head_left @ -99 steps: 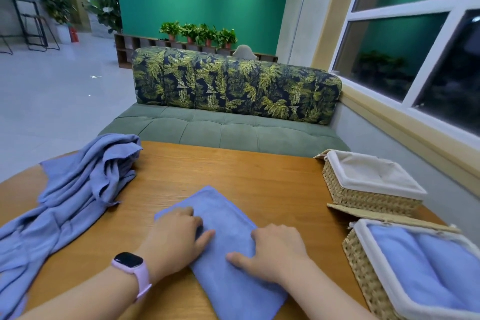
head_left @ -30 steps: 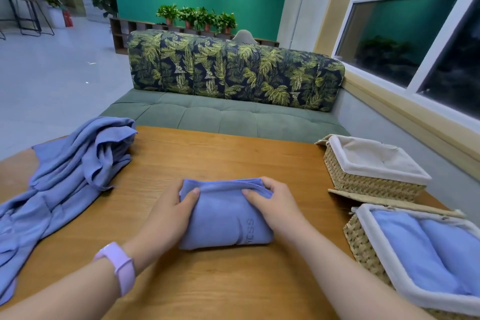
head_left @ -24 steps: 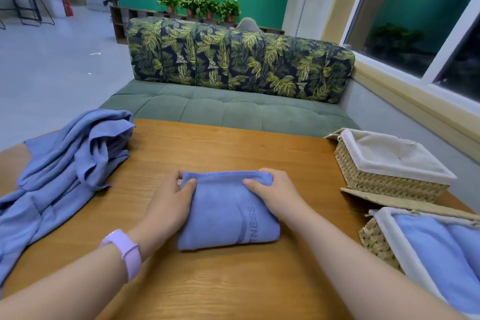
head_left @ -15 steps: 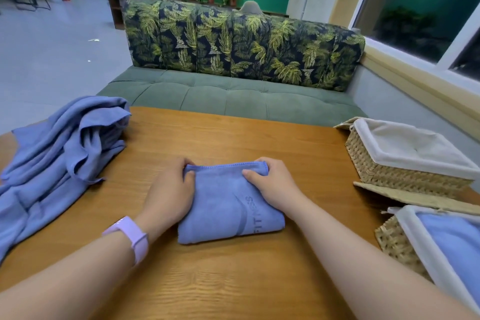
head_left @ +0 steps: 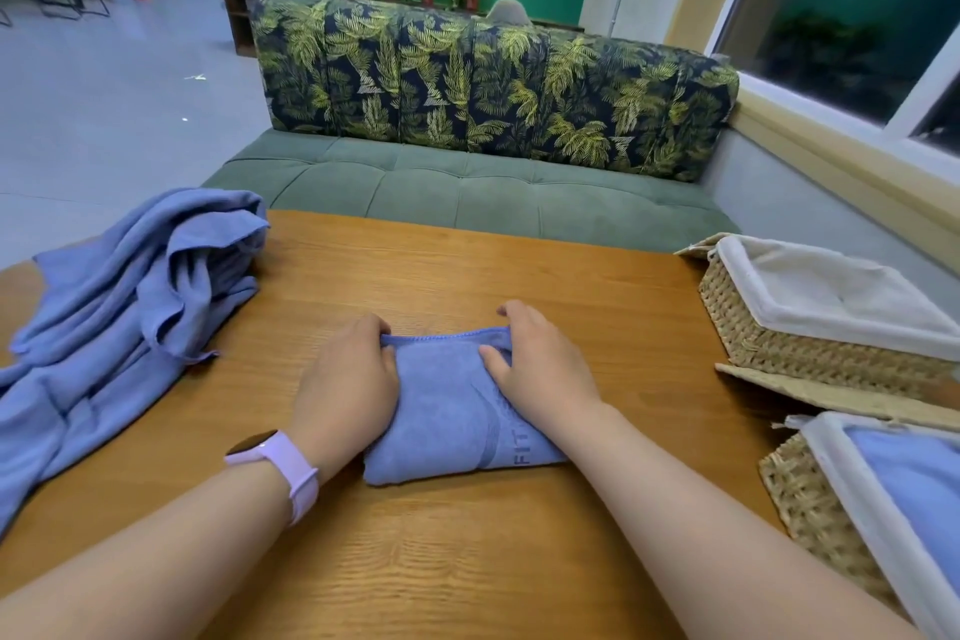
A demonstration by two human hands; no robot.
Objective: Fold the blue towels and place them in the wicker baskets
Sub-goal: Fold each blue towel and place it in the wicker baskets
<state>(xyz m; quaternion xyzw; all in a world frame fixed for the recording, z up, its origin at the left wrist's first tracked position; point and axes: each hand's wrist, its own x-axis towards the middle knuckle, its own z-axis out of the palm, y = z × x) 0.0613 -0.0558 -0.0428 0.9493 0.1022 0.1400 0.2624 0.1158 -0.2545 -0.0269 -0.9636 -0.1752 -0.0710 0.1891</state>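
A folded towel (head_left: 447, 411) lies at the centre of the frame on the worktop (head_left: 467, 561), a compact rectangle with lettering along its right side. The left hand (head_left: 345, 390) grips its left edge, fingers curled round the far corner and thumb on top. The right hand (head_left: 540, 369) grips the right edge the same way, thumb pressed on the cloth and fingers wrapped over the far corner. Both hands clasp the towel; neither is spread flat.

By the look of it the folding of this towel is done, and the step in hand is picking it up for a basket. At the right of the frame stand two wicker baskets: the far basket (head_left: 769, 343), lined in white, shows no towel, while the near basket (head_left: 810, 509), at lower right, already holds blue cloth. Between them lies a flat woven piece, perhaps a lid.

The next move calls for lifting the bundle with both sides squeezed inward so the layers do not slip open, carrying it right, and lowering it flat inside a liner. The far basket seems the likelier target. The cloth is soft and will sag if held by one edge only.

At the left of the frame a pile (head_left: 114, 317) of unfolded blue towels waits, so much of the task remains.
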